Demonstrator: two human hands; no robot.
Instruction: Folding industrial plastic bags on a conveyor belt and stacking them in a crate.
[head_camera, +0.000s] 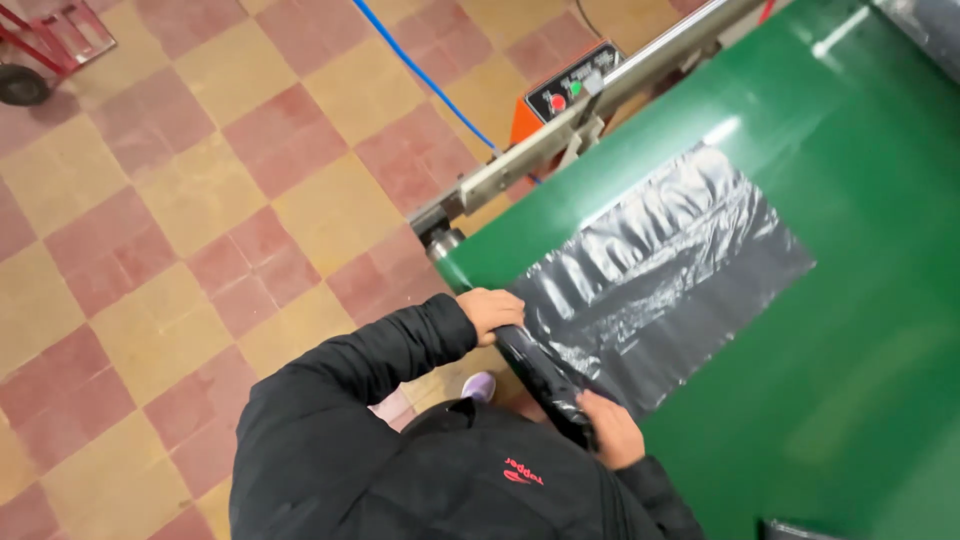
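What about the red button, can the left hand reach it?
Probably not now: the left hand grips the black plastic roll, and the red button sits far off beside the green belt.

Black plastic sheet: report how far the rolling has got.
Done: the near edge is wound into a tight roll. In hand: the left hand and right hand grip its ends. Left: most of the black plastic sheet lies flat, unrolled, on the green belt.

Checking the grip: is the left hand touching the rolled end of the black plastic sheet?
Touching. The head view shows the left hand wrapped over the rolled end of the black plastic sheet.
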